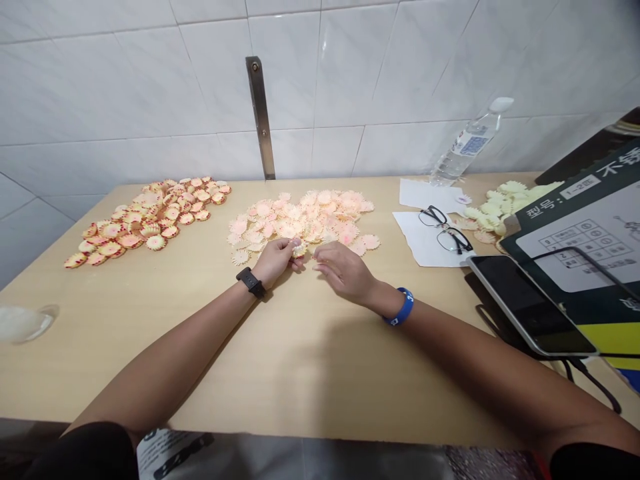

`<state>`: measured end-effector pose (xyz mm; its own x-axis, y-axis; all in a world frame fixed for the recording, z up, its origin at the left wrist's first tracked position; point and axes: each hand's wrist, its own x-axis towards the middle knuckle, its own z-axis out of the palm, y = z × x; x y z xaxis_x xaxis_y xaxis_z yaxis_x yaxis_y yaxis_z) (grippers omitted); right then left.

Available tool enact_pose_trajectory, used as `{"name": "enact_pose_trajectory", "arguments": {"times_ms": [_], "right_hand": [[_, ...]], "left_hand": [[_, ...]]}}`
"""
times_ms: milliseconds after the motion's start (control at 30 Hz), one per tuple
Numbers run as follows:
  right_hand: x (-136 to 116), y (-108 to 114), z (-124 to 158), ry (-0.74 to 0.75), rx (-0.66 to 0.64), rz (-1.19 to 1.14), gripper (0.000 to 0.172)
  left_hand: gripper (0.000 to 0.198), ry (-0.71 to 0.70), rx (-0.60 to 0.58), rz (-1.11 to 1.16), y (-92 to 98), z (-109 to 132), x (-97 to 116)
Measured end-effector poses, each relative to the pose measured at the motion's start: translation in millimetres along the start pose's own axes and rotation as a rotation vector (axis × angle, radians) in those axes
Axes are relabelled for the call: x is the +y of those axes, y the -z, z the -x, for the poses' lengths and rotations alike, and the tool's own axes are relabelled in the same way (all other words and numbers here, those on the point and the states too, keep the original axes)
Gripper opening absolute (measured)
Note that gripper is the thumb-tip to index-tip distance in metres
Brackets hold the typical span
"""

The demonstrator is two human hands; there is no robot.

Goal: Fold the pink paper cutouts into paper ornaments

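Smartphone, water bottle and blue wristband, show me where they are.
Smartphone (531,303), head view: on its dark screen.
Water bottle (470,143), head view: on its label.
Blue wristband (401,308), head view: on its outer face.

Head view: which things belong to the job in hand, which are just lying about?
Likely the job:
small pale piece in left hand
pale pink scalloped discs
red-edged scalloped pieces
pale yellow pieces

Likely just lying about:
eyeglasses
smartphone
water bottle

Left hand (275,264): we note one small frilled piece (299,251) in its pinch. Right hand (347,270): curled, just beside. Beyond both, we count one heap of pale pink discs (305,217); leftward, one red-edged heap (150,220); rightward, eyeglasses (443,227) on white paper (413,241), clear bottle (467,148), phone (535,307).
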<state>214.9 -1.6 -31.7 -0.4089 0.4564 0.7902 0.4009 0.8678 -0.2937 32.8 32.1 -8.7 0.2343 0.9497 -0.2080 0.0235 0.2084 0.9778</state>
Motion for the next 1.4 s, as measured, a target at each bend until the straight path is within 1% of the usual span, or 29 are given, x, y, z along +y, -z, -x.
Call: {"name": "enact_pose_trajectory", "arguments": {"times_ms": [100, 133, 167, 233, 267, 333, 433, 500, 567, 667, 733, 767, 800, 833, 867, 900, 967, 1033, 1067, 1233, 1400], "right_hand": [[3, -1, -3, -0.097, -0.016, 0.078, 0.039], [4, -2, -3, -0.128, -0.036, 0.090, 0.040], [5, -2, -3, -0.151, -0.055, 0.098, 0.035], [5, -3, -3, -0.163, -0.071, 0.111, 0.020], [5, -4, -3, -0.151, -0.059, 0.117, 0.017], [4, -4, -4, -0.079, -0.013, 0.116, 0.021], [1, -2, -5, 0.076, 0.052, 0.076, 0.023], [-2, 0, -5, 0.098, 0.095, 0.064, 0.024], [-3, 1, -4, 0.065, 0.135, 0.057, 0.022], [-1, 3, -2, -0.034, 0.253, 0.047, 0.017], [5, 4, -1, -0.186, 0.346, 0.091, 0.015], [9, 5, -1, -0.282, 0.362, 0.128, 0.013], [14, 6, -2, -0.375, 0.348, 0.164, 0.011], [19, 7, -3, -0.458, 0.315, 0.189, 0.013], [23, 7, -4, -0.526, 0.282, 0.199, 0.019], [27, 7, -4, -0.579, 0.263, 0.199, 0.027], [30, 7, -5, -0.629, 0.271, 0.182, 0.035], [29, 7, -4, -0.626, 0.297, 0.171, 0.033], [28, 6, -4, -0.613, 0.300, 0.171, 0.031], [18, 4, -4, -0.533, 0.254, 0.142, 0.026], [16, 2, -5, -0.487, 0.225, 0.078, 0.022]], "left_hand": [[0.034, -0.050, -0.057, -0.021, 0.0, 3, 1], [0.033, -0.063, -0.076, -0.030, 0.0, 4, 1], [0.032, -0.075, -0.095, -0.040, 0.1, 5, 1], [0.030, -0.091, -0.138, -0.067, 0.2, 6, 1], [0.029, -0.093, -0.151, -0.076, 0.2, 6, 0], [0.030, -0.091, -0.148, -0.074, -0.3, 6, -1], [0.032, -0.102, -0.120, -0.075, -2.4, 6, -3], [0.032, -0.103, -0.120, -0.082, -4.2, 6, -4], [0.032, -0.095, -0.111, -0.050, -5.7, 5, -4], [0.037, -0.102, -0.043, 0.087, -6.7, 4, -4], [0.041, -0.124, -0.040, 0.141, -6.8, 5, -6], [0.041, -0.142, -0.069, 0.131, -6.8, 5, -6], [0.039, -0.165, -0.110, 0.101, -6.9, 6, -7], [0.037, -0.186, -0.151, 0.067, -7.0, 7, -8], [0.035, -0.197, -0.174, 0.043, -7.1, 7, -8], [0.034, -0.201, -0.170, 0.032, -7.1, 7, -9], [0.033, -0.193, -0.098, 0.048, -6.9, 7, -8], [0.031, -0.177, -0.019, 0.086, -6.6, 7, -7], [0.030, -0.170, -0.001, 0.101, -6.4, 7, -6], [0.024, -0.135, -0.052, 0.129, -6.1, 9, -3], [0.025, -0.079, -0.036, 0.063, -5.5, 8, -1]]}}
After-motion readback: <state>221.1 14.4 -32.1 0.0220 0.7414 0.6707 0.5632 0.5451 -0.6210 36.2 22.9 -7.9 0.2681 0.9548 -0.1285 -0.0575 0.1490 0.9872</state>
